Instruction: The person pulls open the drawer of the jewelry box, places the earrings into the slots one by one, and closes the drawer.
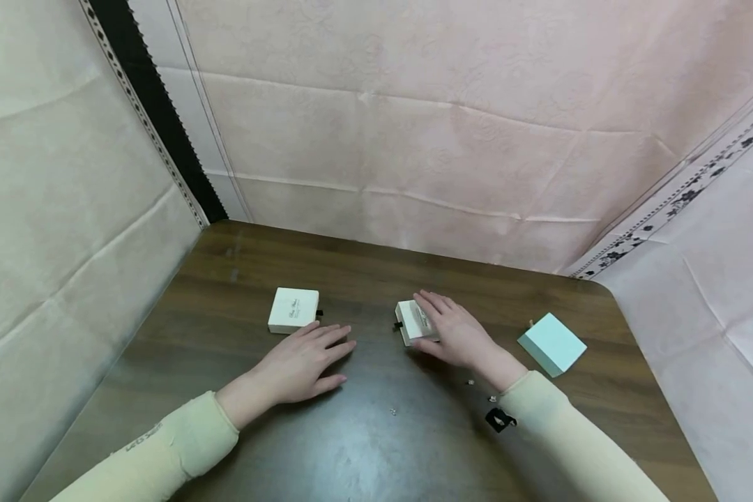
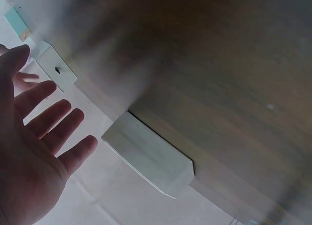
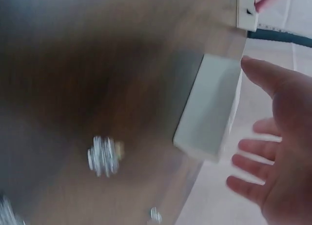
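Observation:
Two small white boxes sit on the brown table, each with a short black tab on its inner side. Beside the left white box [image 1: 293, 310], my left hand [image 1: 301, 366] spreads its fingers, palm down, holding nothing; the left wrist view shows them apart from that box [image 2: 148, 152]. Over the right white box [image 1: 412, 322], my right hand [image 1: 458, 335] reaches with relaxed fingers that partly cover its printed top. In the right wrist view the thumb is close to the box's edge [image 3: 209, 103], and the fingers look uncurled. Whether they touch it, I cannot tell.
A mint-green box [image 1: 552, 344] stands tilted in view at the right. Near my right forearm lie a small black item [image 1: 499, 420] and tiny shiny pieces [image 1: 492, 399]; another shiny piece [image 1: 393, 412] is nearer the middle. Pale cloth [image 1: 376, 139] walls in the table.

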